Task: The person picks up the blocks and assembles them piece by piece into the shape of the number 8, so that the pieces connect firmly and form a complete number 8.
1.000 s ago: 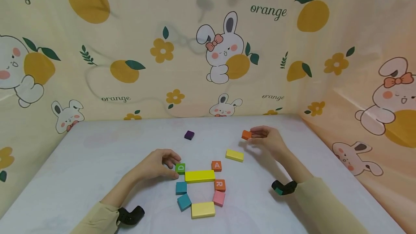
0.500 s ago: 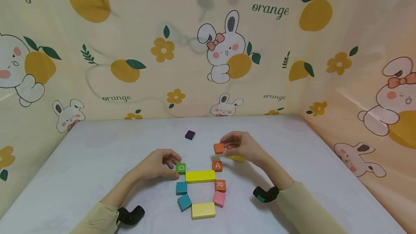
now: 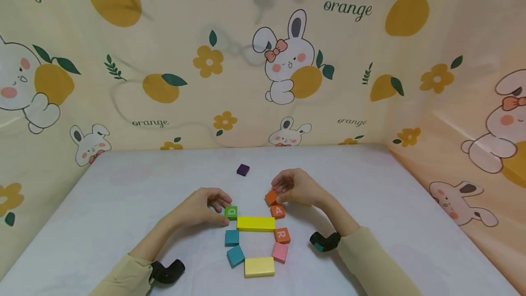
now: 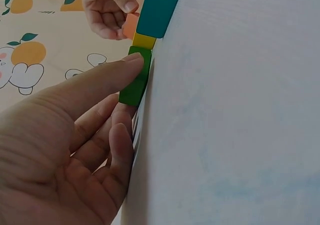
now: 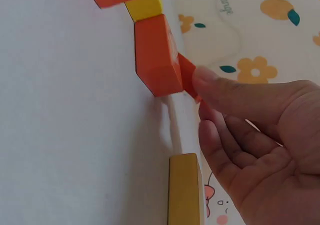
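My left hand [image 3: 203,208] rests at the left of the block arrangement, its thumb and fingers pinching the green letter D block [image 3: 231,213]. The left wrist view shows that thumb lying on the green block [image 4: 134,82]. Between thumb and fingers, my right hand [image 3: 299,188] holds an orange block [image 3: 270,198], turned at an angle just beyond the orange letter A block [image 3: 278,212]. In the right wrist view the held block [image 5: 187,75] is partly hidden behind the A block [image 5: 159,55]. A bright yellow bar [image 3: 256,224] lies between the D and A blocks.
Nearer me are two blue blocks [image 3: 232,238], an orange letter R block [image 3: 282,235], a pink block [image 3: 281,252] and a pale yellow block [image 3: 259,267]. A purple block [image 3: 243,170] lies at the back. Another yellow block [image 5: 183,190] is mostly hidden by my right hand in the head view.
My right hand has carried the orange block leftward and closer to me, from the back right to beside the A block. The left hand stays at the D block.
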Demonstrator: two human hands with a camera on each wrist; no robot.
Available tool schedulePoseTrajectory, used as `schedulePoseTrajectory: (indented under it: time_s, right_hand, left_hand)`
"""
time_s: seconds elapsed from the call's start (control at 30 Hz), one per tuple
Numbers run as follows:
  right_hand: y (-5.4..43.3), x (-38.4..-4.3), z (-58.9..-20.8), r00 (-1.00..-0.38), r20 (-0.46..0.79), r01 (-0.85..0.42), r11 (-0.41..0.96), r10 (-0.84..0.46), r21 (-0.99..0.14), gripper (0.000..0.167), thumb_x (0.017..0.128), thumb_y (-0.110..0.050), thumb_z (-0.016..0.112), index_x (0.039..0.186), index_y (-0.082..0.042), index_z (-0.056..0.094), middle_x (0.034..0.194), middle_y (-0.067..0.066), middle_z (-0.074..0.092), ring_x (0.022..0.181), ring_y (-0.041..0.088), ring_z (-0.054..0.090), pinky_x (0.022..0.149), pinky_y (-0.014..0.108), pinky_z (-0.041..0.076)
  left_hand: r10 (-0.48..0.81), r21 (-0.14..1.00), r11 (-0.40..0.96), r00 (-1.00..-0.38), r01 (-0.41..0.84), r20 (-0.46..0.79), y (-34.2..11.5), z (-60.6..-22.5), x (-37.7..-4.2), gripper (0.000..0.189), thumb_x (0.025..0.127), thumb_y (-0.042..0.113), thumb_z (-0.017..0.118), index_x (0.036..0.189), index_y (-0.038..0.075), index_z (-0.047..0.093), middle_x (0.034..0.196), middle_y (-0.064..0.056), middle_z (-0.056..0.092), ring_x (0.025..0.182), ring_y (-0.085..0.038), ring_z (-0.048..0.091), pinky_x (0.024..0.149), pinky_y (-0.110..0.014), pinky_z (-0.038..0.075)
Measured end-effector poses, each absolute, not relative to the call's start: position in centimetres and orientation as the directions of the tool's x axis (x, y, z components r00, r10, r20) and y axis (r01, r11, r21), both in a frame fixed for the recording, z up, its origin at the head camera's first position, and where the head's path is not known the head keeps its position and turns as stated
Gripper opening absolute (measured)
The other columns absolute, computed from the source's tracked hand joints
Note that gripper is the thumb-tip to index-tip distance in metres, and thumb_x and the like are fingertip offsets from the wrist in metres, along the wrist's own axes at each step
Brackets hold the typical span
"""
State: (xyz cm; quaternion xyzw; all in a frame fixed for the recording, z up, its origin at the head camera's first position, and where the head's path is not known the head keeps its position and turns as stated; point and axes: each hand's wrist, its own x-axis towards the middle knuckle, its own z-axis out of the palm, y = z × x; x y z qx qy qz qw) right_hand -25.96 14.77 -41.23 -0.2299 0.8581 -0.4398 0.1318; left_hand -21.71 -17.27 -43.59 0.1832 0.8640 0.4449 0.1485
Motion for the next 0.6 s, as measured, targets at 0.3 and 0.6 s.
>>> schedulePoseTrajectory:
  time_s: [0.3,0.6]
  right_hand:
    - [14.26,-26.37,-40.99,-0.808,-0.035,-0.374,0.558,-0.588,-0.741,0.038,0.078,0.007,0.076,0.112,-0.007,0.068,0.099,-0.001,0.066,0.09,0.02,0.06,0.084,0.034,0.051]
    - [14.43,-26.32,-41.43,-0.797,-0.036,-0.378,0.545,-0.603,-0.748,0.038,0.08,0.008,0.073,0.113,-0.009,0.069,0.102,-0.004,0.067,0.094,0.02,0.06,0.086,0.035,0.051]
  left_hand:
    - [0.447,0.826,0.534,-0.889,0.179,-0.096,-17.38,-43.59,-21.64,0.048,0.072,0.024,0.09,0.112,0.012,0.067,0.099,0.004,0.067,0.089,-0.02,0.058,0.083,-0.036,0.048]
    - [0.442,0.824,0.539,-0.891,0.172,-0.103,-17.29,-43.64,-21.73,0.048,0.072,0.025,0.09,0.113,0.013,0.067,0.098,0.004,0.066,0.089,-0.02,0.057,0.082,-0.036,0.048]
